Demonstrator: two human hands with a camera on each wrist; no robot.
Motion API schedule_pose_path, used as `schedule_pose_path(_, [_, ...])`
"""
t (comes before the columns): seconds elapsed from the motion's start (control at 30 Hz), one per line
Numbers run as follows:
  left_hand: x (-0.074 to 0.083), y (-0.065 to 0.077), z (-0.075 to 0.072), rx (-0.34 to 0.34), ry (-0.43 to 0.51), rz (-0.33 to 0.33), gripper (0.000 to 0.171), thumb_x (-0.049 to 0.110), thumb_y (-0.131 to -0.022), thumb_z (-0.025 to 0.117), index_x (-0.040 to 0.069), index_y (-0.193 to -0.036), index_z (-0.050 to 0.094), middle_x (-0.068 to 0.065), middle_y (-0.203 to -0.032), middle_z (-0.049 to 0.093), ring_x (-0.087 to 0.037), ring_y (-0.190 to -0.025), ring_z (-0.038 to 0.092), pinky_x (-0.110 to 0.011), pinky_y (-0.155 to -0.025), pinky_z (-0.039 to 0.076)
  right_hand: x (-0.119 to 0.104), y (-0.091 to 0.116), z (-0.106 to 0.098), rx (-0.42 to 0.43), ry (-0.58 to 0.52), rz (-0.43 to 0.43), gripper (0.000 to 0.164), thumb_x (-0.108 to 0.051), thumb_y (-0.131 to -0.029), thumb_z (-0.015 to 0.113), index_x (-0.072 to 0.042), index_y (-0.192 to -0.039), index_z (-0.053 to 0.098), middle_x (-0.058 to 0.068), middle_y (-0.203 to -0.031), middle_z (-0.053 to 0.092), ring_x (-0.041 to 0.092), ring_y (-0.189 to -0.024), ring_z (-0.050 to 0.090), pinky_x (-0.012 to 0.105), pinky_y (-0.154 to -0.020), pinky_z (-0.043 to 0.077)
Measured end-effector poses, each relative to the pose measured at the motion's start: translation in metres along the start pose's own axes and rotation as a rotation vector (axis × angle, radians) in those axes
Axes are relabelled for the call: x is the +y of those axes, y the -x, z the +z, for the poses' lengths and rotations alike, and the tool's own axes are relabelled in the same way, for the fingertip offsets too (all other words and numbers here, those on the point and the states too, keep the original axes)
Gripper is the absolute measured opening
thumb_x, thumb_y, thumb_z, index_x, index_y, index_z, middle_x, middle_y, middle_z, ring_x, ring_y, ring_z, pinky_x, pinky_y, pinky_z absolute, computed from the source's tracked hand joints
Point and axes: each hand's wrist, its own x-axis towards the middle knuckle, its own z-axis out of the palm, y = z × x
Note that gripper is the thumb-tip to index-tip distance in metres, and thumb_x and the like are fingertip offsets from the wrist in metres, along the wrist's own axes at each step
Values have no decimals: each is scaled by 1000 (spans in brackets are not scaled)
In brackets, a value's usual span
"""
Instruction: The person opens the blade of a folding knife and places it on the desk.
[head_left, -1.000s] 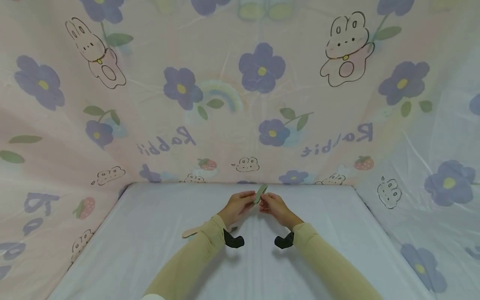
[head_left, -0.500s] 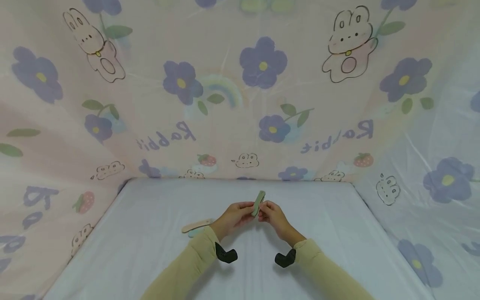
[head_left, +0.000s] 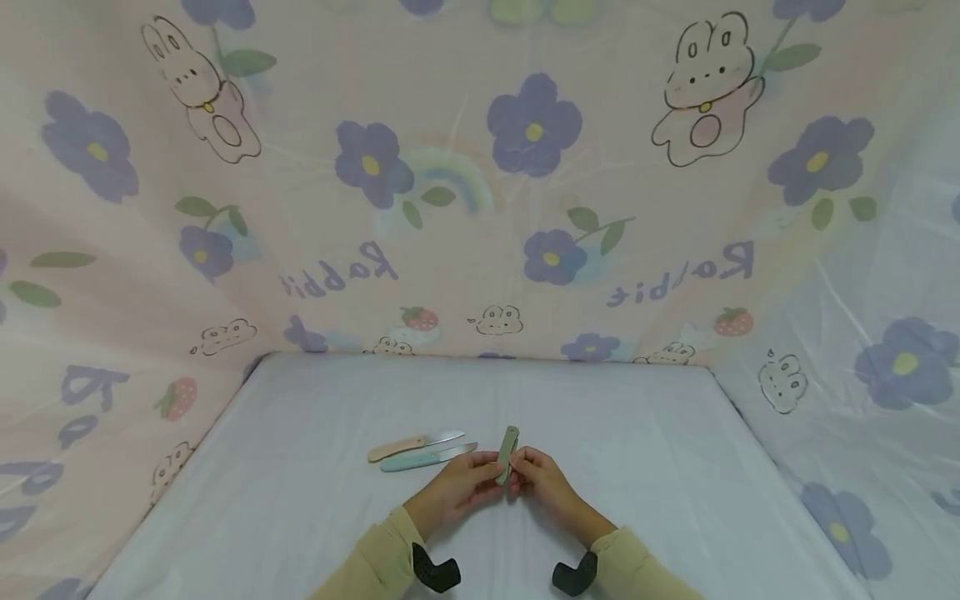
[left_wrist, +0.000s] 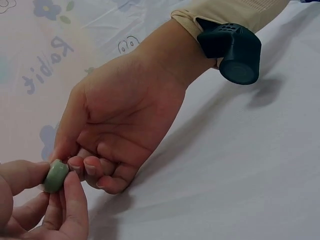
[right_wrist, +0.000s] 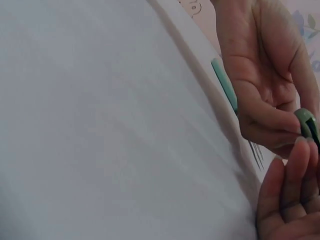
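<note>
A folded knife with a green handle (head_left: 507,446) is held up between both hands over the white cloth. My left hand (head_left: 459,485) pinches it between thumb and fingers from the left side. From the right, my right hand (head_left: 549,485) pinches at its edge with thumb and fingertips. A dark slot shows along the folded knife (right_wrist: 305,120) in the right wrist view; its blade cannot be made out. Just left of the hands, a mint-handled folding knife (head_left: 411,461) and a peach-handled folding knife (head_left: 397,448) lie side by side, blades out and pointing right.
White cloth (head_left: 637,433) covers the table. Printed curtains (head_left: 450,250) with flowers and rabbits rise at the back and both sides. A black wrist device (head_left: 435,571) sits on the left arm, and another (head_left: 576,575) on the right.
Both hands have drawn nearer to the body, carrying the green folding knife with them. The peach and mint knives, partly covered by the left arm before, now show fully.
</note>
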Motion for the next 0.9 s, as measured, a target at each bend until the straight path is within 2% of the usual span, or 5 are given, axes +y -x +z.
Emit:
schedule_pose_path(0.4, [-3, 32, -8, -25, 45, 2, 43, 12, -91, 60, -10, -127, 48, -16, -112, 61, -21, -100, 60, -29, -83, 50, 0, 17, 12, -36, -28, 61, 15, -14, -96, 48, -3, -86, 52, 1, -74, 55, 13, -67, 54, 27, -64, 48])
schedule_pose_path(0.6, [1, 37, -7, -10, -34, 4, 43, 12, -91, 61, -9, -126, 49, -14, -112, 61, -18, -98, 60, -31, -82, 51, -4, 21, 11, -40, 15, 75, 19, -15, -96, 49, 2, -88, 53, 2, -75, 55, 13, -68, 57, 28, -66, 50])
schedule_pose_path(0.73, [0, 38, -1, 16, -80, 30, 43, 12, -90, 62, -8, -126, 48, -14, -109, 61, -18, -96, 60, -34, -81, 51, -6, 23, 14, -5, 21, 82, 19, -15, -95, 50, 4, -92, 53, 2, -77, 58, 12, -69, 58, 27, -65, 51])
schedule_pose_path(0.9, [-5, 41, 6, 72, -73, 41, 44, 10, -89, 63, -8, -125, 47, -13, -104, 61, -17, -91, 61, -34, -80, 52, -7, 26, 21, 1, 13, 116, 24, -22, -96, 51, 2, -97, 51, 2, -81, 61, 12, -71, 58, 29, -65, 51])
